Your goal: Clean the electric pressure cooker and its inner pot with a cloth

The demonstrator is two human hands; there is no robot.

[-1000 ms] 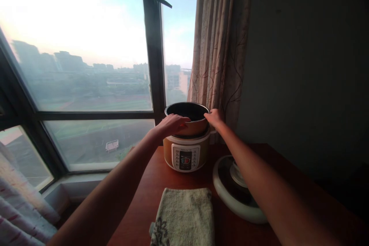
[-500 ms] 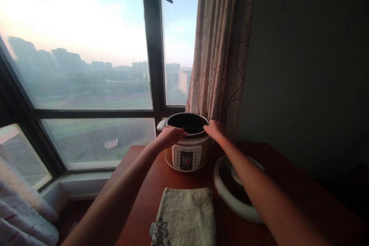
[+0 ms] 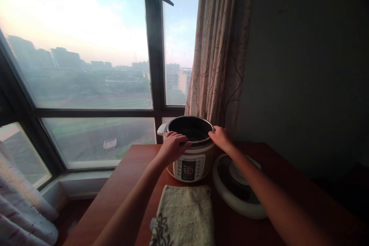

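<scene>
- Left hand (image 3: 173,147) on the near-left rim of the pot (image 3: 190,127); fingers (image 3: 184,144) curl over the edge, thumb side outside. It grips the rim.
- Right hand (image 3: 220,138) on the right rim of the pot; fingers (image 3: 212,135) close on the edge, knuckles up. It grips too.
- Both forearms reach in from the bottom of the frame, one on each side of the pot.
- Pot: dark inside and seated in the cooker (image 3: 189,168), only its rim above the cooker top. Can't tell if there's anything in it, too dark.
- Cooker: tan body with a white control panel facing the camera. It stands upright at the far end of the table (image 3: 127,177), close to the window (image 3: 86,46).
- Lid (image 3: 230,200): round with a white rim, flat on the table just right of the cooker and under the right forearm.
- Towel (image 3: 184,215): pale, lies on the table in front of the cooker, near edge.
- Curtain (image 3: 219,46): patterned, hangs behind the cooker on the right, next to a dark wall.
</scene>
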